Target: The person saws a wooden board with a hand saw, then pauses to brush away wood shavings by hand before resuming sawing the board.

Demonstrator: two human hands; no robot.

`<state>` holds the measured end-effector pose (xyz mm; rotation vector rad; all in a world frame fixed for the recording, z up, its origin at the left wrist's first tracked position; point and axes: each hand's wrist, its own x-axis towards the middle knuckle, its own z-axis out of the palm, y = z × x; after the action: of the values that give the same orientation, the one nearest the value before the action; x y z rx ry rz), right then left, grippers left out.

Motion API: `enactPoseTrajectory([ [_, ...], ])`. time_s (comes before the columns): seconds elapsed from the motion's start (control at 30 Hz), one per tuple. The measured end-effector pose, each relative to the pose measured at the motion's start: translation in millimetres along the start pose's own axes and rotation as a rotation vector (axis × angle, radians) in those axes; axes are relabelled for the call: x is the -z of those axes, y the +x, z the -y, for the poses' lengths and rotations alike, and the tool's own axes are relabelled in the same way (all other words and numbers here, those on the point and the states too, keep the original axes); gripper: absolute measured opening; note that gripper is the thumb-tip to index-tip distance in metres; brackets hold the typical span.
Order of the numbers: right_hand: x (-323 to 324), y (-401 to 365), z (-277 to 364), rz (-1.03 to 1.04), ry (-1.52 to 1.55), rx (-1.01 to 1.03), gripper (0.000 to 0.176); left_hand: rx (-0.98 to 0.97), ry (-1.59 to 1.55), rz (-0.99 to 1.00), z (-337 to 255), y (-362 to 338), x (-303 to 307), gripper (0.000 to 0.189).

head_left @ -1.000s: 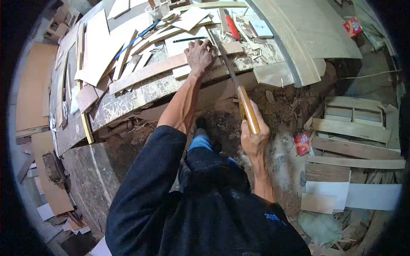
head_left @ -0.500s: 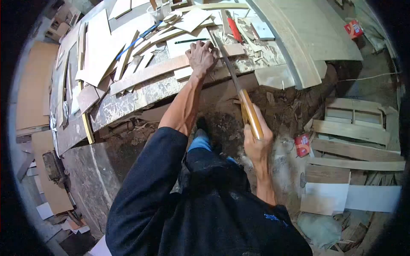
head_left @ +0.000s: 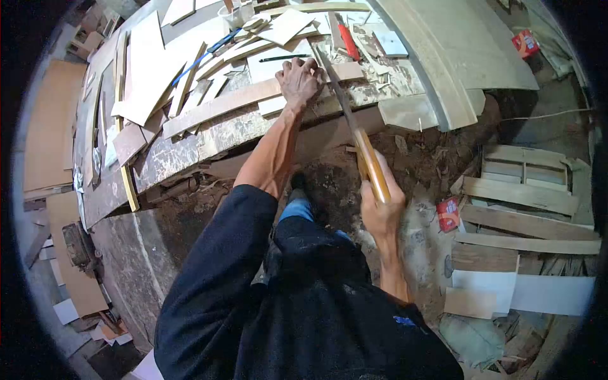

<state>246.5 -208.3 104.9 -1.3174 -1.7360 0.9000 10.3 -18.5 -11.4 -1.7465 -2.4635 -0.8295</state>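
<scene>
Bench: a wide, paint-worn, pale-splotched workbench (head_left: 212,142) bore loose offcuts and shavings.
Strip, progress: the long, flat, pale-brown wooden strip (head_left: 221,109) was crossed by the blade near its right end; judged partway at most, since the short right end (head_left: 350,71) had not come away. Kerf depth could not be told.
Strip, look: lay along the bench's near edge, over a pale offcut; slender, straight-edged, face smooth as far as seen.
Saw: a long, narrow, grey-bladed handsaw with a glossy yellow-brown wooden handle (head_left: 373,168) slanted over the edge.
Right hand (head_left: 382,209): closed round the handle, below the bench edge.
Left hand (head_left: 300,81): fingers bent, pressed on the strip, just left of the blade.
Red tool: a slim red-bodied tool (head_left: 348,43) lay beyond the strip.
Pen: a thin dark pen-like stick (head_left: 283,58) lay near the left fingers.
</scene>
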Motion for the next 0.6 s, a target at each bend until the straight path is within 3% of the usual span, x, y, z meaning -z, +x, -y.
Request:
enactPoseTrajectory([
  [0.13, 1.5, 3.7, -7.6, 0.009, -0.038, -0.041, 0.054, 0.055, 0.021, 0.080, -7.9, 0.7, 9.8, 0.030],
  [0.3, 7.9, -8.2, -4.3, -0.015, 0.016, 0.050, 0.054, 0.018, -0.001, 0.032, 4.5, 2.8, -8.0, 0.030],
  [0.37, -5.7, 10.3, -8.8, 0.048, 0.008, -0.133, 0.056, -0.011, -0.020, -0.017, 5.7, 3.1, -8.4, 0.030],
  [0.53, 3.3, -0.6, -9.9, -0.024, -0.014, 0.139, 0.054, 0.051, 0.063, 0.099, -1.7, 3.7, -0.3, 0.033],
  [0.6, 3.7, -1.4, -5.0, 0.003, 0.011, 0.085, 0.057, 0.007, 0.030, 0.042, 6.6, 4.3, -5.8, 0.034],
])
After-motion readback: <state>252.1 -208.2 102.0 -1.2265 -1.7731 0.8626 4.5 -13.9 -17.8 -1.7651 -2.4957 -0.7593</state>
